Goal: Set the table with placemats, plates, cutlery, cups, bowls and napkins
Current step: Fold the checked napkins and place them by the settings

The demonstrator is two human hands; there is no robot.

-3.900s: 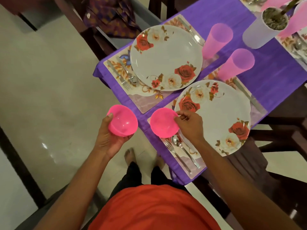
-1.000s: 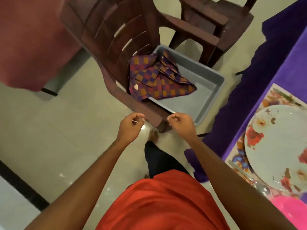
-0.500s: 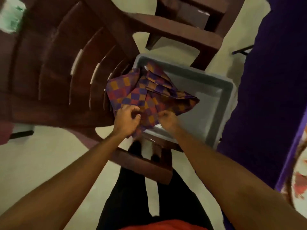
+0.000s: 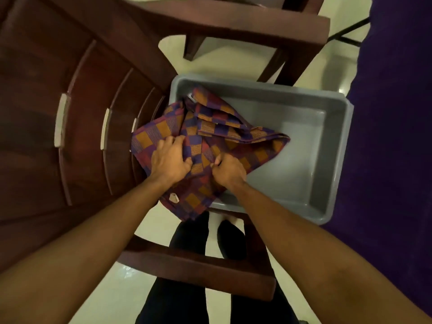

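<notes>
A pile of checked napkins (image 4: 224, 127) in purple, orange and red lies in the left part of a grey plastic tub (image 4: 311, 146) that sits on a dark brown chair seat. One cloth hangs over the tub's near rim. My left hand (image 4: 169, 160) rests on the left side of the pile, fingers spread over the cloth and thumb pressed into a fold. My right hand (image 4: 228, 170) is curled and pinches a fold of the cloth near the tub's near rim. The set table is out of view.
The brown chair's slatted back (image 4: 70, 127) fills the left, its armrest (image 4: 198, 270) crosses below my arms, and another armrest (image 4: 233, 22) crosses above the tub. The purple tablecloth (image 4: 392, 136) hangs down the right edge. Pale tiled floor (image 4: 233, 59) shows between.
Earlier I held two pink bowls at the table. I have since turned to the chair, and both hands have reached into the tub and taken hold of the checked napkins.
</notes>
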